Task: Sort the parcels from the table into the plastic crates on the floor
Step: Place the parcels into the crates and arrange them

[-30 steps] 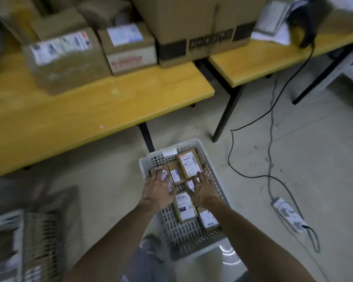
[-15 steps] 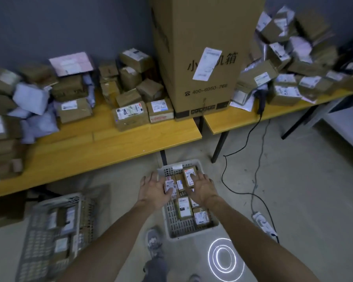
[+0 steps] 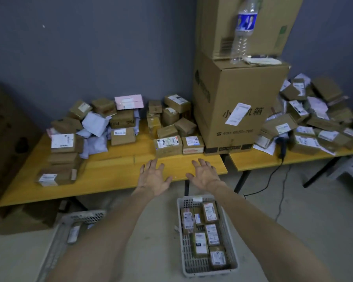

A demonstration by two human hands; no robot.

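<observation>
Left hand [image 3: 154, 177]: my fingers [image 3: 152, 164] spread, empty, mid-frame at the surface [image 3: 110, 176] edge.
Right hand [image 3: 204, 176]: my fingers spread, empty, alongside.

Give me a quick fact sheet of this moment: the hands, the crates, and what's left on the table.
Left hand: open, holding nothing, over the near edge of the yellow wooden table
Right hand: open, empty, beside the left
Nearest parcel: small brown cardboard box with a white label, just beyond the fingertips
Right grey plastic crate: on the floor, holds several labelled boxes
Left grey plastic crate: partly hidden by the left arm
Table: many parcels unsorted
Large brown cardboard carton: clear plastic water bottle on it
</observation>
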